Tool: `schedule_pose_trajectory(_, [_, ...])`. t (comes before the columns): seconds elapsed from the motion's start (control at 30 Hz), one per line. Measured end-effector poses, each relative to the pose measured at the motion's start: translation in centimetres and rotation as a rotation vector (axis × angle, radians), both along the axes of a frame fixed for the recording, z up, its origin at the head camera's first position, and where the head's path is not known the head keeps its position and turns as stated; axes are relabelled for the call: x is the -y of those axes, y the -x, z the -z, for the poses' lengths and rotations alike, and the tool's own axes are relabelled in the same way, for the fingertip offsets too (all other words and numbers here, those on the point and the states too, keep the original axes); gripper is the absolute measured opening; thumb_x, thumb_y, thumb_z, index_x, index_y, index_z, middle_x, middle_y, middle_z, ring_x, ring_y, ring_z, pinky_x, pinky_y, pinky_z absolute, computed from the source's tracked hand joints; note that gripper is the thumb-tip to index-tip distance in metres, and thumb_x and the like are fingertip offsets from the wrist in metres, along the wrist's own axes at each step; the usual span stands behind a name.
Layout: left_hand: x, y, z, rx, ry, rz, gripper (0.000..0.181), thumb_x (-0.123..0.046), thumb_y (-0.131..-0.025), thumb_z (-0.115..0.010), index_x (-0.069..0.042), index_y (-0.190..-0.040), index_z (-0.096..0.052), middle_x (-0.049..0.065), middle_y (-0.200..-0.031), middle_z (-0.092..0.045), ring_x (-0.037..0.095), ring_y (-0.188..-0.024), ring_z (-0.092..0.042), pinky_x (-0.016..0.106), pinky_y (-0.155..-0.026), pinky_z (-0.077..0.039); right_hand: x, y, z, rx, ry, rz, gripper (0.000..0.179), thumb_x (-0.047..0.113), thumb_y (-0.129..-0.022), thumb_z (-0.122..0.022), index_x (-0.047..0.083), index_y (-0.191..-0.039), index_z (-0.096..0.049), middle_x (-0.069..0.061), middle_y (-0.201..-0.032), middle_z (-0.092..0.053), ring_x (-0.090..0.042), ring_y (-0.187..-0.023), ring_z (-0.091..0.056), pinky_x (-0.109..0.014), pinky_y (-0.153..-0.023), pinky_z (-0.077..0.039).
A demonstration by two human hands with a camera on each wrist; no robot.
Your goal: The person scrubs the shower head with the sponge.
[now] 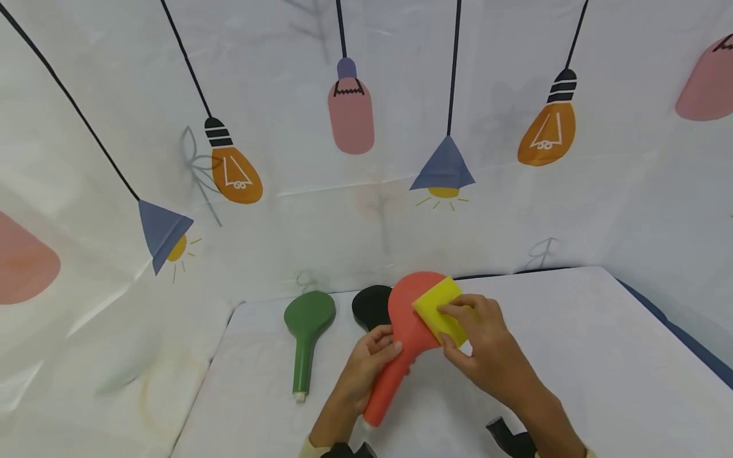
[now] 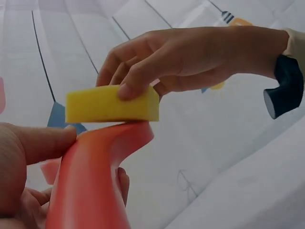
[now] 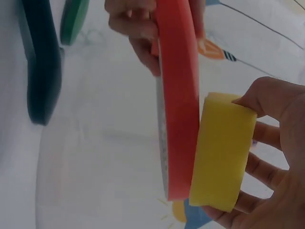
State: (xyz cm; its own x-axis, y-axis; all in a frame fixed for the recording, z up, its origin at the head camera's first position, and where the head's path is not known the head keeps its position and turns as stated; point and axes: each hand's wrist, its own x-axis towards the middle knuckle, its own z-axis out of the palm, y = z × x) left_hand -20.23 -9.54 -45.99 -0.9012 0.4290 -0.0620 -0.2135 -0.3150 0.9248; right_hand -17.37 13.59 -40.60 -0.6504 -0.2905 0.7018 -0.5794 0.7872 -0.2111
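My left hand (image 1: 369, 359) grips a red shower head (image 1: 413, 312) round its neck, with the handle slanting down and the round head up. The white threaded end shows at the bottom of the handle. My right hand (image 1: 481, 340) pinches a yellow sponge (image 1: 438, 305) between thumb and fingers, and the sponge lies against the smooth back of the head. From the right wrist view, the sponge (image 3: 223, 152) is flat along the red shower head (image 3: 180, 105), whose grey nozzle side faces away from it. The left wrist view shows the sponge (image 2: 109, 104) over the head's top.
On the white table (image 1: 252, 362) lie a green shower head (image 1: 309, 318) at the left and a black shower head (image 1: 371, 306) partly hidden behind the red one. A white cloth (image 1: 286, 235) printed with lamps hangs behind the table. Dark wrist-worn devices (image 1: 511, 439) show at both wrists.
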Motion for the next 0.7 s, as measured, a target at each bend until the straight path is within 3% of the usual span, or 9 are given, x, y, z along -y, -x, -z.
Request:
schedule_pose_trajectory(0.13, [0.1, 0.2, 0.2, 0.037, -0.059, -0.052, 0.043, -0.02, -0.1, -0.061, 0.0, -0.135, -0.045, 0.007, -0.117, -0.065, 0.018, -0.095, -0.069, 0.032, -0.085, -0.059, 2.0, -0.4, 0.6, -0.006, -0.069, -0.077, 0.046, 0.016, -0.074, -0.079, 0.014, -0.118, -0.065, -0.006, -0.117, -0.057, -0.021, -0.106, -0.048, -0.034, -0.077, -0.056])
schedule_pose_trajectory(0.27, [0.1, 0.2, 0.4, 0.094, -0.196, -0.086, 0.024, -0.014, -0.104, -0.047, -0.004, -0.126, -0.051, 0.002, -0.113, -0.063, 0.014, -0.098, -0.065, 0.027, -0.089, -0.056, 4.0, -1.0, 1.2, -0.029, -0.113, -0.157, 0.047, 0.013, -0.073, -0.078, 0.016, -0.117, -0.064, -0.004, -0.115, -0.057, -0.021, -0.104, -0.049, -0.033, -0.082, -0.055])
schedule_pose_trajectory(0.37, [0.2, -0.2, 0.0, 0.139, -0.309, -0.096, 0.022, -0.014, -0.104, -0.039, -0.008, -0.118, -0.056, 0.0, -0.108, -0.062, 0.011, -0.097, -0.063, 0.023, -0.09, -0.054, 5.1, -1.5, 1.7, -0.049, -0.113, -0.231, 0.047, 0.01, -0.072, -0.077, 0.017, -0.117, -0.064, -0.004, -0.116, -0.056, -0.02, -0.104, -0.049, -0.029, -0.084, -0.055])
schedule_pose_trajectory(0.43, [0.3, -0.4, -0.4, 0.16, -0.337, -0.105, 0.025, -0.019, -0.104, -0.039, -0.01, -0.114, -0.06, -0.001, -0.104, -0.063, 0.01, -0.094, -0.063, 0.021, -0.089, -0.054, 5.5, -1.7, 1.9, -0.065, -0.105, -0.276, 0.048, 0.01, -0.072, -0.076, 0.018, -0.117, -0.064, -0.004, -0.117, -0.056, -0.018, -0.105, -0.049, -0.026, -0.085, -0.055])
schedule_pose_trajectory(0.53, [0.3, -0.7, -0.7, 0.198, -0.306, -0.125, 0.025, -0.026, -0.103, -0.041, -0.014, -0.108, -0.063, -0.004, -0.097, -0.065, 0.009, -0.088, -0.062, 0.021, -0.084, -0.053, 5.7, -1.7, 2.1, -0.093, -0.107, -0.316, 0.044, 0.013, -0.076, -0.074, 0.018, -0.118, -0.065, -0.003, -0.118, -0.056, -0.017, -0.108, -0.049, -0.024, -0.085, -0.054])
schedule_pose_trajectory(0.7, [0.2, -0.8, -0.4, 0.249, -0.215, -0.173, 0.022, -0.032, -0.1, -0.045, -0.018, -0.101, -0.061, -0.006, -0.095, -0.063, 0.008, -0.085, -0.06, 0.022, -0.081, -0.053, 5.4, -1.3, 2.2, -0.194, -0.152, -0.304, 0.028, 0.018, -0.089, -0.055, 0.018, -0.115, -0.068, -0.004, -0.116, -0.06, -0.023, -0.108, -0.052, -0.033, -0.087, -0.055])
